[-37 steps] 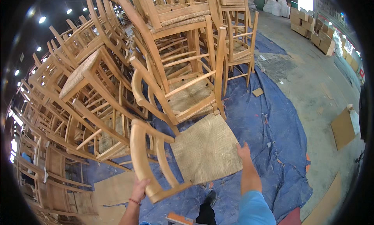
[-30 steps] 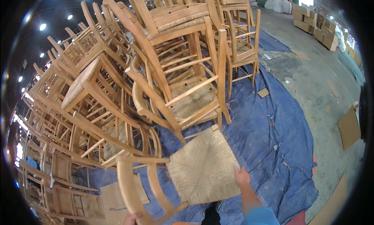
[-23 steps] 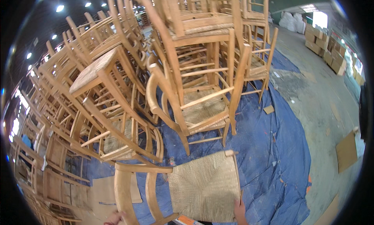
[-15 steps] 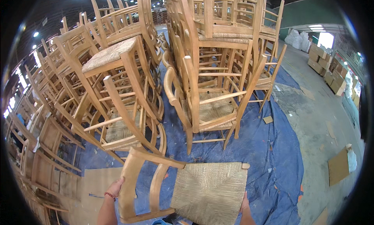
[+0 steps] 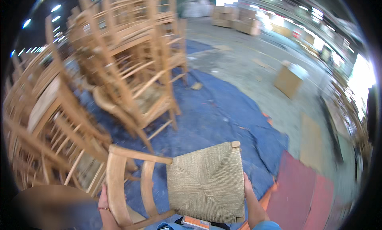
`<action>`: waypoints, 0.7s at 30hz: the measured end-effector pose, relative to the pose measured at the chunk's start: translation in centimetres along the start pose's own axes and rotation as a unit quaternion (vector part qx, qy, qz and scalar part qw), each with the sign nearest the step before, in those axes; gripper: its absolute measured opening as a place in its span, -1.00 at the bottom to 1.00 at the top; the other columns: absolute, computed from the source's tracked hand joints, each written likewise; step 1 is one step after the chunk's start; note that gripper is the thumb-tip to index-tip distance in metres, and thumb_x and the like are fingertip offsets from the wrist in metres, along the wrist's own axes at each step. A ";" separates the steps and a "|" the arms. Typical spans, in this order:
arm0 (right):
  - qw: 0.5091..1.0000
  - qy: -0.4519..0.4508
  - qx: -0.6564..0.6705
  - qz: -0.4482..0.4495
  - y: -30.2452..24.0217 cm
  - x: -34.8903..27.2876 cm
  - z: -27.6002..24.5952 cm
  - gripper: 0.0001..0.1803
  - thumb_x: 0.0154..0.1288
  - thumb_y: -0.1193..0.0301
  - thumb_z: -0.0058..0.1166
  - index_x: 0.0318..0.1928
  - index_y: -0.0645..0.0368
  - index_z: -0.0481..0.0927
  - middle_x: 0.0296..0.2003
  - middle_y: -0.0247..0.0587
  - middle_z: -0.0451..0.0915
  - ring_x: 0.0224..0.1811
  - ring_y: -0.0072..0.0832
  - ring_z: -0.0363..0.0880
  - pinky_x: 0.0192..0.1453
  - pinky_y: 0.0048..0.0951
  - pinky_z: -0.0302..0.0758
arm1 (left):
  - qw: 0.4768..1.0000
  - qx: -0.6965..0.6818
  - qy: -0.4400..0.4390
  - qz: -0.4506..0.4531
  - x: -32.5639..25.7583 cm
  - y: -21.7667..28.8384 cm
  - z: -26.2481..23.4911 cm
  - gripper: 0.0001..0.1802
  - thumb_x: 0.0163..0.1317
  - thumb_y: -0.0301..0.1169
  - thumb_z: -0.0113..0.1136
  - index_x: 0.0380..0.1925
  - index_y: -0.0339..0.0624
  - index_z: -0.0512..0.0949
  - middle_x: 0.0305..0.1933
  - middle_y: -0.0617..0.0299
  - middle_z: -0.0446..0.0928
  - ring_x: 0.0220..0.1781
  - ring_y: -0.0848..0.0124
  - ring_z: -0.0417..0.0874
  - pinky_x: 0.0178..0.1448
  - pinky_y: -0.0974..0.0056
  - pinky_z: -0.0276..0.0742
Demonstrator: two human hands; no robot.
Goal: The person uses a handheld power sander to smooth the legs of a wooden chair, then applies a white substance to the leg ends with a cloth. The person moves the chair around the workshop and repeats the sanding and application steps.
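Observation:
A wooden chair with a woven straw seat (image 5: 205,182) lies level in front of me, its slatted backrest (image 5: 116,186) to the left. My left hand (image 5: 104,200) is closed on the outer rail of that backrest, a red bracelet at its wrist. At the seat's right edge my right hand (image 5: 247,186) grips the side, its fingers partly hidden under the chair. The chair's legs are out of sight below the seat.
Stacked wooden chairs (image 5: 135,86) rise ahead to the left, with more chairs (image 5: 75,142) nearer on the left. A blue tarp (image 5: 223,106) covers the floor. To the right are a cardboard box (image 5: 290,80), a red sheet (image 5: 296,190) and, farther back, several cartons (image 5: 246,23).
My view has swung to the right, so the stacks now sit farther left and the red sheet has come into sight. The chair stays in both hands and has turned with me.

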State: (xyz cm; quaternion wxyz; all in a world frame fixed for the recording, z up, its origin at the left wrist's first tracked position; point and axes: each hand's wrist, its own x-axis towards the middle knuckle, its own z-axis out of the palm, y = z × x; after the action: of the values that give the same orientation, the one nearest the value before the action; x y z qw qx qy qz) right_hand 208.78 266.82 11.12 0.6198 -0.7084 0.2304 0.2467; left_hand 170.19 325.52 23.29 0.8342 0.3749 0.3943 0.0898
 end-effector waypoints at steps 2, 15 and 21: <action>0.997 0.071 0.040 0.003 3.3 -3.8 -3.9 -0.21 0.39 -0.16 -0.07 0.19 0.37 0.55 0.05 0.00 0.63 0.06 -0.29 0.60 0.15 -0.31 0.47 | 0.995 0.069 -0.076 0.001 2.4 1.5 2.1 -0.06 0.32 0.41 -0.21 0.24 -0.27 0.40 -0.12 -0.23 0.64 -0.28 -0.13 0.70 -0.20 -0.20 0.67; 0.762 0.438 0.446 -0.169 32.9 -48.0 -28.2 -0.44 0.55 0.07 -0.19 0.28 0.24 0.47 0.13 -0.12 0.57 0.13 -0.35 0.54 0.18 -0.30 0.47 | 0.765 0.442 -0.460 0.086 -6.5 -17.7 41.5 -0.49 0.28 -0.21 0.30 0.06 -0.40 0.54 -0.06 0.18 0.63 -0.12 0.43 0.63 -0.03 0.31 0.55; 0.579 0.605 0.506 -0.203 46.3 -65.1 -28.5 -0.45 0.56 0.07 -0.21 0.29 0.20 0.45 0.11 -0.16 0.58 0.07 -0.37 0.57 0.16 -0.31 0.49 | 0.651 0.518 -0.544 0.111 -23.4 -36.7 56.4 -0.49 0.28 -0.13 0.32 0.01 -0.39 0.57 -0.14 0.24 0.63 -0.16 0.48 0.60 -0.05 0.33 0.51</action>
State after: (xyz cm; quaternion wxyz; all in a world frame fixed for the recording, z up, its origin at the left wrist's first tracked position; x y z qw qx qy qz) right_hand 131.08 234.05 20.24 0.6285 -0.2927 0.4900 -0.5284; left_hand 190.02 258.07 34.54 0.5528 0.7692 -0.1920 -0.2568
